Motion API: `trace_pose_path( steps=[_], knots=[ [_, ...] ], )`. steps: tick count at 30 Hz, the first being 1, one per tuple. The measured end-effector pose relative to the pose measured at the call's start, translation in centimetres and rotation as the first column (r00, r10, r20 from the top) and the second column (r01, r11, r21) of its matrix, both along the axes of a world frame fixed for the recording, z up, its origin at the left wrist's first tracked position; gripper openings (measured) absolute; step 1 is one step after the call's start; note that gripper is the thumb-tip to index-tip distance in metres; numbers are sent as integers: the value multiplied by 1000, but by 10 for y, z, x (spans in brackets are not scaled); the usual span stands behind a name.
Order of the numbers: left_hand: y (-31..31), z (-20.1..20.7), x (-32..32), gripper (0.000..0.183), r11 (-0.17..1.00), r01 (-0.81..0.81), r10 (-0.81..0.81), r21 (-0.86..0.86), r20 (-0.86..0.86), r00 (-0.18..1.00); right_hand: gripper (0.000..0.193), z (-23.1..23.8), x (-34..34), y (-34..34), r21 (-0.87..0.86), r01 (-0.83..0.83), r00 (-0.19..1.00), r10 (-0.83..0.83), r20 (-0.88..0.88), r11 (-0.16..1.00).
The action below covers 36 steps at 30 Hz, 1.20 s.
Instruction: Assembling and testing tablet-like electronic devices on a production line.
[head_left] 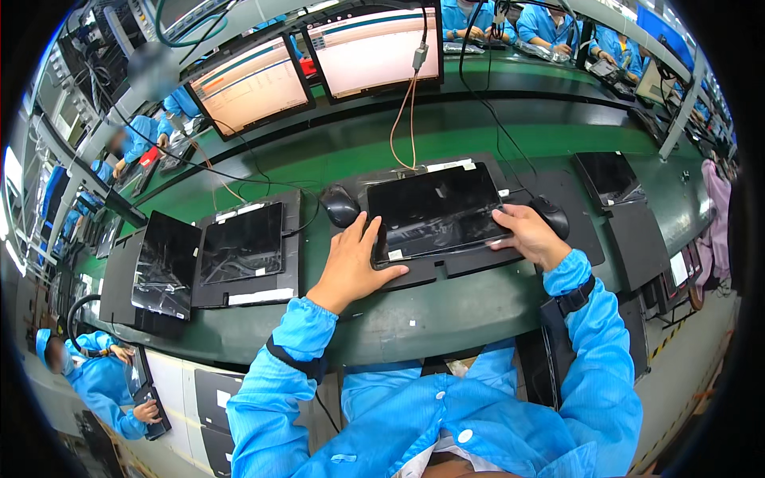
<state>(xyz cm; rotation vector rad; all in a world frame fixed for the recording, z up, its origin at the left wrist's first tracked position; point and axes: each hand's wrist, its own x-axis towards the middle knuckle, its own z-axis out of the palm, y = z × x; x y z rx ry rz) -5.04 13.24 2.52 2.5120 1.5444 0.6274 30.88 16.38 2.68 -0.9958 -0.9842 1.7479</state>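
A black glossy display panel (434, 209) lies on a dark pad in front of me, a clear film wrinkled along its lower part. My left hand (351, 263) is spread at its left edge, thumb stretched along the pad and fingertips by the panel's side. At the lower right corner, my right hand (532, 235) has its fingers bent round the panel's edge. A cable with a white plug (504, 193) meets the panel's upper right side. White labels mark its border.
Two computer mice, one (340, 205) left and one (550, 217) right, flank the panel. Further left are another panel (243, 243) on a pad and a tilted panel (165, 263). More panels (610, 177) lie right. Monitors (374, 48) stand behind; cables hang down. Other people in blue work around.
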Motion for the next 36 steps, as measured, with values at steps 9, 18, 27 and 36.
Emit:
trace_pose_path(
  steps=[9,18,27,36],
  knots=[
    [12,0,5,88,1000,-15,15,5,-43,999,63,16,6,-21,550,-503,271,-483,833,667],
    [9,-6,-4,81,993,-54,59,103,-42,997,59,9,-2,-17,558,-537,255,-508,822,633],
    [-73,10,-7,66,945,6,-101,326,275,956,45,3,-32,-42,673,-624,216,-740,637,397],
    [-389,-96,-167,72,256,-956,966,144,-78,247,43,-7,-183,-128,637,-741,492,-475,730,211]
  ],
)
